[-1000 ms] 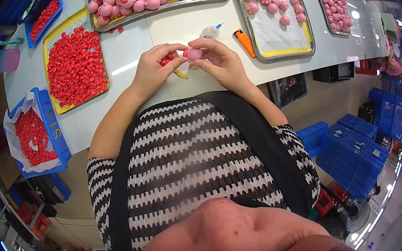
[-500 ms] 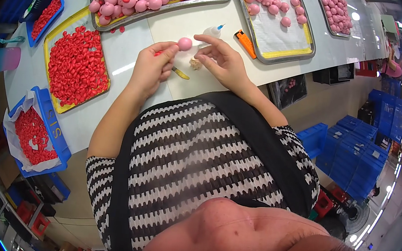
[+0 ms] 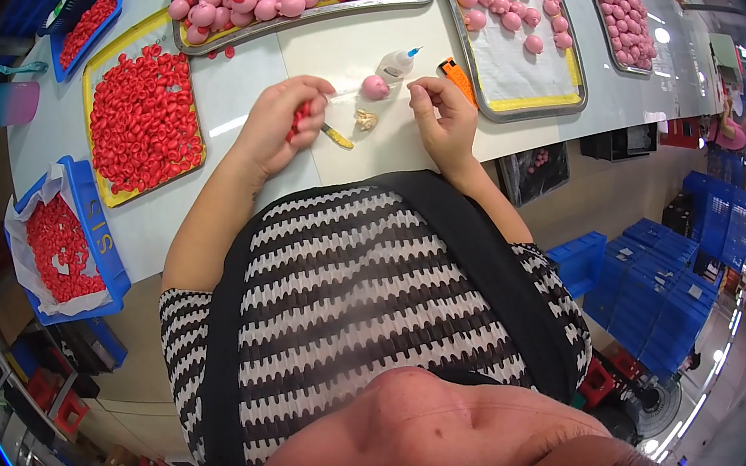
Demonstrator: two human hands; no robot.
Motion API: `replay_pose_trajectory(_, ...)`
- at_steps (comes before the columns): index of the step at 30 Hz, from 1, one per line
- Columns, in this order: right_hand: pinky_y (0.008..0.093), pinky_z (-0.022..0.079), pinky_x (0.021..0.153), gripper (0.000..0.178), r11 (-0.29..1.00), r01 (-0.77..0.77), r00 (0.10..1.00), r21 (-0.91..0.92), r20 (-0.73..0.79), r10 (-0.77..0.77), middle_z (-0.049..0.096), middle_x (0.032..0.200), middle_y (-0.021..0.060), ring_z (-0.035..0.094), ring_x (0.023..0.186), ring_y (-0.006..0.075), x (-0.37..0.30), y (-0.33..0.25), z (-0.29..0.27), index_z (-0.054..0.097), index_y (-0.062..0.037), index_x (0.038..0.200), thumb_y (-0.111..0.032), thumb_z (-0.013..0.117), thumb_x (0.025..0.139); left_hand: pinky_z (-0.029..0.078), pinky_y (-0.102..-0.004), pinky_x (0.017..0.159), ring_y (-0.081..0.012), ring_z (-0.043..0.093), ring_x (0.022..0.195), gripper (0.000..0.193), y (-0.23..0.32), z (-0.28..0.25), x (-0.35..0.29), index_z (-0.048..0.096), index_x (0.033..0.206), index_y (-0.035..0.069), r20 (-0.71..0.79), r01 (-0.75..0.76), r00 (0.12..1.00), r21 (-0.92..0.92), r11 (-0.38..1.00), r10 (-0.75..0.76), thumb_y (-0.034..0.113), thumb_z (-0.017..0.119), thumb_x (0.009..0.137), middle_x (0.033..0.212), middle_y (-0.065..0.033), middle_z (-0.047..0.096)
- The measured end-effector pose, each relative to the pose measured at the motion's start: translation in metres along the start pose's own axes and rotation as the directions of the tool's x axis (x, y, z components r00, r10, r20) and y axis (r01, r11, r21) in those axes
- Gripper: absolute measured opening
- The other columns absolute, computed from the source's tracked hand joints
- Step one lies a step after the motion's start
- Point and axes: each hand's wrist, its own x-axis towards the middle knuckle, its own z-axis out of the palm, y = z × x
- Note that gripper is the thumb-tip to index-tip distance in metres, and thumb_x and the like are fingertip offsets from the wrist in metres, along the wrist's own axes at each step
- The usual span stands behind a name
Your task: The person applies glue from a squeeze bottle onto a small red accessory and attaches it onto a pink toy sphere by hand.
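Observation:
My left hand (image 3: 286, 124) is curled around a few small red plastic pieces (image 3: 299, 120), partly hidden by its fingers. A pink ball-shaped toy (image 3: 375, 88) rests on the table between my hands, touched by neither. To its right, my right hand (image 3: 443, 123) has bent fingers with thumb and forefinger close together; whatever may be between them is too small to see. Just behind the ball stands a clear squeeze bottle (image 3: 398, 64) with a blue tip. A crumpled beige lump (image 3: 366, 120) and a yellowish blade-like tool (image 3: 338, 138) lie nearer me.
Beyond my hands is a tray (image 3: 325, 8) heaped with pink balls. Another tray (image 3: 534, 107) to its right holds fewer. On my left are a yellow-rimmed tray of red pieces (image 3: 142, 119) and a blue crate (image 3: 105, 244). An orange cutter (image 3: 458, 79) lies behind my right hand.
The pink ball has left my left fingers and now sits on the table. My right hand has moved right and its fingers have curled in.

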Motion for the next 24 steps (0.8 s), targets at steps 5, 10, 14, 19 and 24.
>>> replay_pose_trajectory(5,0.0221,0.044,0.059,0.012,0.994,-0.039,0.999,-0.102,0.016,0.041,0.059,0.076,0.0045,0.055,0.066,0.0088,0.004,-0.009,-0.002,0.061,0.0015,0.085,-0.01,0.06,0.085,0.024,-0.0154,0.037,-0.003,0.034,0.049,0.022,-0.005,0.012,-0.009,0.05,0.104,-0.006,0.172,0.3,0.919,0.28,0.912,-0.355,0.004,0.041,0.087,0.07,-0.0012,0.045)
replay_pose_trajectory(10,0.0342,0.046,0.07,0.012,0.913,0.205,0.961,-0.352,0.248,-0.12,0.062,0.093,0.0084,0.057,0.085,0.0247,0.009,-0.006,0.005,0.063,-0.0039,0.085,-0.014,0.065,0.078,0.028,-0.016,0.04,-0.0047,0.037,0.052,0.019,-0.005,0.005,-0.002,0.05,0.101,-0.004,0.165,0.207,0.955,0.217,0.954,-0.244,0.002,0.041,0.086,0.077,-0.0033,0.047)
replay_pose_trajectory(14,0.0353,0.045,0.076,0.013,0.846,0.461,0.862,-0.266,0.362,-0.356,0.062,0.099,0.0071,0.056,0.086,0.0242,0.012,-0.005,0.011,0.064,-0.0062,0.087,-0.017,0.064,0.079,0.033,-0.0169,0.046,-0.0071,0.041,0.06,0.018,-0.005,-0.002,0.002,0.049,0.101,-0.005,0.204,0.126,0.971,0.014,0.992,-0.126,0.0,0.044,0.084,0.088,-0.0081,0.049)
replay_pose_trajectory(19,0.035,0.045,0.078,0.019,0.834,0.493,0.842,-0.248,0.378,-0.385,0.062,0.101,0.0071,0.057,0.086,0.0241,0.012,-0.011,0.013,0.064,-0.0083,0.096,-0.017,0.064,0.079,0.039,-0.0185,0.052,-0.0096,0.045,0.067,0.02,-0.005,-0.002,0.004,0.049,0.104,-0.007,0.102,0.012,0.995,-0.128,0.992,0.001,-0.003,0.047,0.085,0.092,-0.0103,0.051)
replay_pose_trajectory(24,0.0335,0.046,0.073,0.019,0.933,0.254,0.936,-0.254,0.306,-0.171,0.063,0.088,0.0057,0.058,0.075,0.0213,0.003,-0.01,0.006,0.063,-0.0072,0.096,-0.015,0.064,0.079,0.037,-0.0178,0.051,-0.0086,0.044,0.066,0.022,-0.007,-0.004,0.006,0.048,0.108,-0.007,0.087,-0.029,0.996,-0.093,0.995,0.037,0.005,0.05,0.09,0.087,-0.0086,0.051)
